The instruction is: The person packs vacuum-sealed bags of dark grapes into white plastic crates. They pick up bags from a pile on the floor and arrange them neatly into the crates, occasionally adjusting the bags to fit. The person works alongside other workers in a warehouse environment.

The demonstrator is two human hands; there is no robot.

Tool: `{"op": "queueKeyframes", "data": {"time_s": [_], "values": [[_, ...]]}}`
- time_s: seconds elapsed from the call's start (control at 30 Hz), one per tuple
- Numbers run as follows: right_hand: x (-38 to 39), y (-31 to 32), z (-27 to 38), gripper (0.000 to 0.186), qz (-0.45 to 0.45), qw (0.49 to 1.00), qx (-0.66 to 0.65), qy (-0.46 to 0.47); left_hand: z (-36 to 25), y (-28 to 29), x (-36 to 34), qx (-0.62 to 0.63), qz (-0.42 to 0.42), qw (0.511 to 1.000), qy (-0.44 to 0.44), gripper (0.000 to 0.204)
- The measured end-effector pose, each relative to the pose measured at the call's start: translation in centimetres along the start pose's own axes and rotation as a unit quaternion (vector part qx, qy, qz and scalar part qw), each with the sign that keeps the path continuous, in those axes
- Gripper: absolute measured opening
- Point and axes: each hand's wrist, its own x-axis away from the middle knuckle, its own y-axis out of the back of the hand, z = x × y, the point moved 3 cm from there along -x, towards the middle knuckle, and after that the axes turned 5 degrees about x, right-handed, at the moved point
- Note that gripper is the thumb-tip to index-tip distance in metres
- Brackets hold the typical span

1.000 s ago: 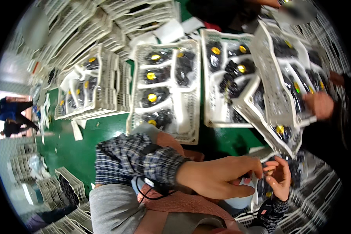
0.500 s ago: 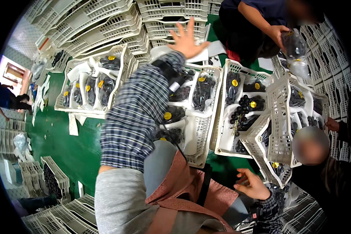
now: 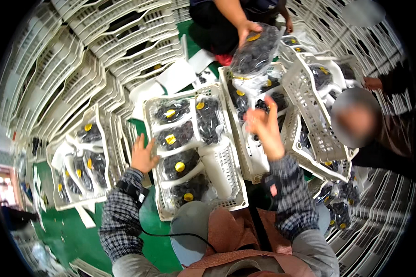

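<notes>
My left hand (image 3: 144,153) is open, its fingers spread beside the left rim of a white plastic crate (image 3: 158,196). Several clear bags of dark grapes (image 3: 173,134) with yellow round labels lie in that crate, parted by white foam strips; a white foam piece (image 3: 216,171) takes up its near right part. Raised over a second crate (image 3: 245,157) to the right is my right hand (image 3: 266,128), slightly blurred, empty, with fingers apart. Beneath it, loose dark grapes are partly hidden. Past that crate, a co-worker's hand (image 3: 248,31) holds a bag of grapes (image 3: 256,53).
Tall stacks of white crates (image 3: 120,34) rise at the back left. A tilted crate of bagged grapes (image 3: 99,175) stands at left on the green floor (image 3: 108,240). White sheets (image 3: 176,76) lie behind the middle crate. Another person at right is beside tilted, overlapping crates (image 3: 316,111).
My view has turned right. My left hand has come back from the far stacks to the crate's left side. My right hand has risen over the second crate. The co-worker's bag has come nearer.
</notes>
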Motion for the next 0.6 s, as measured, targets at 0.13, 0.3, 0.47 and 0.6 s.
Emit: {"op": "queueKeyframes", "data": {"time_s": [0.13, 0.3, 0.47, 0.6], "values": [[-10.2, 0.9, 3.9, 0.11, -0.155, 0.977, -0.053, -0.137, -1.7, -2.8, 0.0, -0.01, 0.015, 0.999, -0.031, 0.072], [-15.8, 0.8, 4.2, 0.081, -0.098, 0.988, -0.105, -0.051, -2.4, -4.4, 1.0, 0.03, 0.056, 0.998, -0.002, 0.068], [-12.3, 0.4, 2.2, 0.052, 0.01, 0.968, -0.245, -0.048, -6.7, -0.7, 0.8, 0.126, -0.031, 0.988, -0.081, 0.064], [-5.2, -0.9, 2.4, 0.06, 0.087, 0.945, -0.308, -0.065, -13.0, 5.3, -0.7, 0.464, -0.035, 0.845, -0.262, 0.057]]}}
